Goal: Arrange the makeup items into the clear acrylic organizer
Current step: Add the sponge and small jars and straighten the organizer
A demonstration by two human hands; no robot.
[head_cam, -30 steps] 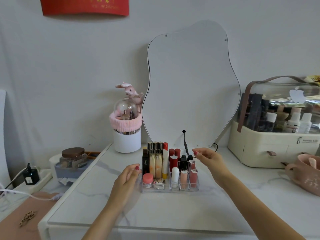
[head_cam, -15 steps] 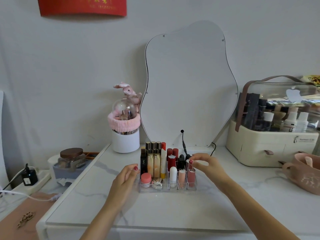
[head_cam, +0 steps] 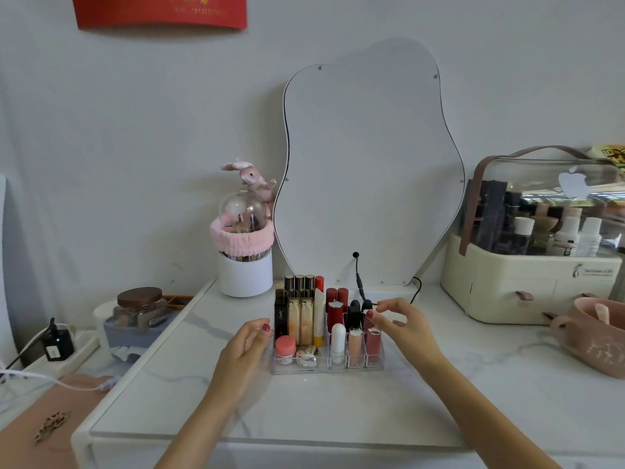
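Observation:
The clear acrylic organizer stands mid-table, filled with upright makeup: a black tube, cream bottles, red lipsticks, a white stick, pink gloss tubes and a pink-lidded jar. My left hand rests loosely curled against the organizer's left side and holds nothing. My right hand hovers over the back right slots, thumb and forefinger close together at a black cap. Whether they pinch it is unclear.
A wavy mirror leans on the wall behind, its black cable hanging beside the organizer. A white brush holder stands back left, a cream storage case and pink pouch right, a brown-lidded jar left.
My right hand came down from above the organizer to the right column's tubes, and its fingertips now sit at the black cap. My left hand stayed at the organizer's left side.

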